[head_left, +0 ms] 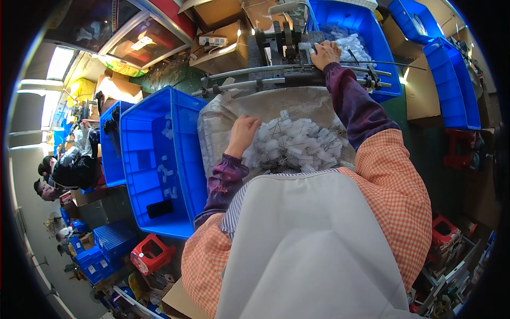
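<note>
Right hand point(325, 55) was at the right end of the dark machine point(287, 45) behind the metal rails point(255, 80), its fingers bent over and a pale part just beside the fingertips; whether it grasped that part could not be told from where I stood. Left hand point(244, 133) was half curled above the left edge of the pile of small white comb-like pieces point(297, 141); no piece could be made out in it, though its palm was hidden. That pile lay heaped on a greyish sheet point(215, 125) against the person's apron point(303, 228). More white pieces point(355, 49) sat in the far blue bin point(383, 58), beside the machine, and a scattering of loose white pieces point(166, 171) lay in the left blue bin point(186, 133), with a black flat object point(160, 209) near its lower end. On progress, my judgement was that the work was under way and well short of finished, since the heap on the sheet was large. Which lots had been handled and which were outstanding could not be established, as the pieces were too small to compare.
</note>
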Demonstrator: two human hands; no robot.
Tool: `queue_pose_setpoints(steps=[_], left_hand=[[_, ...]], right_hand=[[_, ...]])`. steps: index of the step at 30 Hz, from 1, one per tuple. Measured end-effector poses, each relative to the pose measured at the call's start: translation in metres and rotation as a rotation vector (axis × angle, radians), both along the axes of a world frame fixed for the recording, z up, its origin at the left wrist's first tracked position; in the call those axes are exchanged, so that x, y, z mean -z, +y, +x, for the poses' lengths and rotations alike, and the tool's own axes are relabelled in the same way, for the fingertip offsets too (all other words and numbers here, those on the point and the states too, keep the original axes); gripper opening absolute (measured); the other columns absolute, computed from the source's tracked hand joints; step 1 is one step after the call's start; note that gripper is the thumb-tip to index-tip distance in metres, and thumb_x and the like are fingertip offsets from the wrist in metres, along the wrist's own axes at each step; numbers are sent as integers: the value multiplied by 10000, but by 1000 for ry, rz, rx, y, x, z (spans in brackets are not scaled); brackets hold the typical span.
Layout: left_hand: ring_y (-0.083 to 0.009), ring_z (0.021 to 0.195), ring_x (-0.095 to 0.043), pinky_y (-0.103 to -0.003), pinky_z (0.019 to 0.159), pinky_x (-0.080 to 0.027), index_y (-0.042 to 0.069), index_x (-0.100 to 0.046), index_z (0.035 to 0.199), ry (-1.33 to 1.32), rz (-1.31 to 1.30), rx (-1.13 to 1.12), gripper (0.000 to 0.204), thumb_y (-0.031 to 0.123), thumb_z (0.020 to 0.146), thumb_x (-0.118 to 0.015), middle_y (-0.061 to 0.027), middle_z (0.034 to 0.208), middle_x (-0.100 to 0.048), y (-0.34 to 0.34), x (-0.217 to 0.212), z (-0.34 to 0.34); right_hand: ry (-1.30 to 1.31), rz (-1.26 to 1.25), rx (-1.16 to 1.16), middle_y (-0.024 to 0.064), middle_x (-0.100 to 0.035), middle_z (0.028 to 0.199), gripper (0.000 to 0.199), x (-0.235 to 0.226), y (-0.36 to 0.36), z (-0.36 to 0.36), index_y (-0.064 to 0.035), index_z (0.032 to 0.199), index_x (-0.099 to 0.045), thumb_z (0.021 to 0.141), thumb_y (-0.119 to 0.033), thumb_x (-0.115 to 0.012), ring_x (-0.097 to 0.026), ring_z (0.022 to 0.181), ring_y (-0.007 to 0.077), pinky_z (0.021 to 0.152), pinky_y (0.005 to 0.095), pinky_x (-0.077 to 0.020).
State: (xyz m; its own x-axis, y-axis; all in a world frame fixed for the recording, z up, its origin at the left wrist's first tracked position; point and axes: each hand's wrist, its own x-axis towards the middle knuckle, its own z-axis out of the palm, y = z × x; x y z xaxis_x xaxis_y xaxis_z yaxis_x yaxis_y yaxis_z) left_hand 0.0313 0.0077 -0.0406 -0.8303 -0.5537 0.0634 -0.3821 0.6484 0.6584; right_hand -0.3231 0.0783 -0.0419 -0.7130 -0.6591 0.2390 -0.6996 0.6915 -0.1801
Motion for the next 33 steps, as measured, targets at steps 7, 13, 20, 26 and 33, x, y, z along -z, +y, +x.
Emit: queue_pose_setpoints(steps=[7,13,20,26,33], left_hand=[[-242,697,-544,-311,625,-424,30,-661,838,190,98,-57,151,163,791,-606,-114,759,-562,1,-54,-23],[-182,654,-576,-276,592,-433,7,-654,841,303,156,-174,144,140,788,-631,-84,736,-610,-1,-55,-24],[-90,688,-589,-219,603,-489,-26,-626,921,434,712,-203,154,78,808,-622,-47,816,-635,6,-44,-25],[-115,693,-608,-224,629,-507,-40,-600,945,452,759,-131,165,33,799,-620,-70,820,-626,14,-48,-40],[-113,696,-607,-224,638,-506,-37,-597,912,587,724,-125,127,18,800,-614,-53,798,-622,25,-54,-70]], right_hand=[[77,-9,-72,99,-540,1022,275,4,-40,38,-113,943,-624,800,-302,-483,-405,1060,278,899,448,-258],[112,-26,-58,97,-546,1019,268,6,-29,30,-113,940,-615,805,-287,-462,-429,1061,284,896,463,-269],[-6,-67,-122,106,-559,1067,259,17,0,-29,-131,987,-584,813,-270,-453,-527,1013,292,823,447,-388],[-41,296,37,146,-614,933,269,-34,-3,-71,-90,1025,-549,830,-238,-439,-555,985,336,764,464,-458],[-154,-303,-436,181,-591,896,272,-49,32,-46,-47,1001,-535,839,-265,-505,-569,892,341,731,407,-461]])
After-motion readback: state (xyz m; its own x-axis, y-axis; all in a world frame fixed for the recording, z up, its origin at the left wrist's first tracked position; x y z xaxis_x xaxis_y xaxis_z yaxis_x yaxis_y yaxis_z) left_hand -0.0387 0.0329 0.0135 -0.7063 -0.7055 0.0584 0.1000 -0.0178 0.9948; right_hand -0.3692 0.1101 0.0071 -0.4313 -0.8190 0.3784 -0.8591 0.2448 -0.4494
